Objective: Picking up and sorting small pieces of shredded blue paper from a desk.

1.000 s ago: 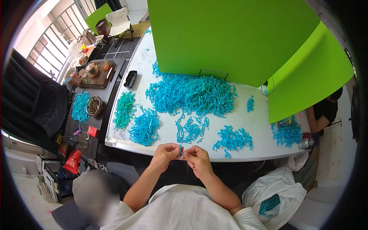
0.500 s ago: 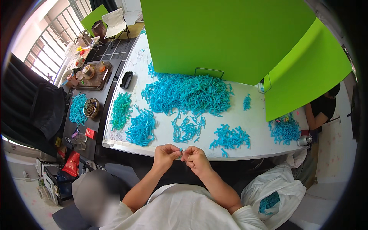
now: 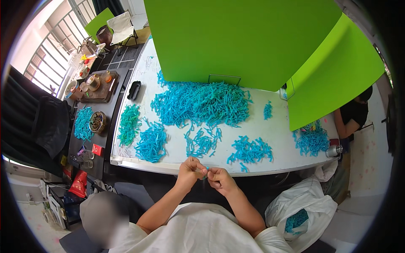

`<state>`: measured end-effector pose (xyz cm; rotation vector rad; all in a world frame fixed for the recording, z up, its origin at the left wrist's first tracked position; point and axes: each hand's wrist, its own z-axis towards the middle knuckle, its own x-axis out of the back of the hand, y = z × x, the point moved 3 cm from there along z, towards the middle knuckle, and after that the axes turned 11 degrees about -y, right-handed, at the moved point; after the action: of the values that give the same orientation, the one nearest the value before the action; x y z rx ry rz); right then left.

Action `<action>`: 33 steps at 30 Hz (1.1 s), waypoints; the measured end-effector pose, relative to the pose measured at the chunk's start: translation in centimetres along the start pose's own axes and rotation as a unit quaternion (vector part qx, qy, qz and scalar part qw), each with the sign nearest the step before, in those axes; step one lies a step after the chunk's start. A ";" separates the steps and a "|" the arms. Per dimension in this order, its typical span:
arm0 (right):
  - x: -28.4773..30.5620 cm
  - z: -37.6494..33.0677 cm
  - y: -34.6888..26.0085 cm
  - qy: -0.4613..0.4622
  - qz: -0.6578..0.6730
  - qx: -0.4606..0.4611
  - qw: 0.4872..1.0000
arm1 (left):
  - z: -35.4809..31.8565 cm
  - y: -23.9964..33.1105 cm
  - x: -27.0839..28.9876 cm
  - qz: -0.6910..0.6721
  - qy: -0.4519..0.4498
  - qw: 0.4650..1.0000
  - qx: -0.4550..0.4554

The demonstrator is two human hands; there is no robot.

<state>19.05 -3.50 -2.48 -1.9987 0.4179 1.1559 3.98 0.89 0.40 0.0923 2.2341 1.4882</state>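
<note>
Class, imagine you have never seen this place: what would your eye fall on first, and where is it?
The big green panel standing across the far side of the white table strikes first. At its foot spreads a large heap of blue and green pieces. Nearer, at the table's front edge, the left hand and right hand meet around a small blue piece, mostly hidden by fingers.
</note>
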 end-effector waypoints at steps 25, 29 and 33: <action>-0.2 -0.1 -0.8 0.045 0.170 0.130 0.976 | 0.0 4.8 -4.5 0.543 -0.052 0.793 -0.270; -1.5 1.4 -0.1 0.053 0.112 0.100 0.987 | -0.4 3.7 -2.0 0.517 -0.038 0.816 -0.256; -3.7 1.9 0.2 0.107 0.042 0.092 0.989 | -0.9 4.0 0.4 0.482 0.034 0.852 -0.203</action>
<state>15.78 -2.55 0.00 -1.9630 0.6982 0.9181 2.46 1.90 4.08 1.1826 1.9059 2.4461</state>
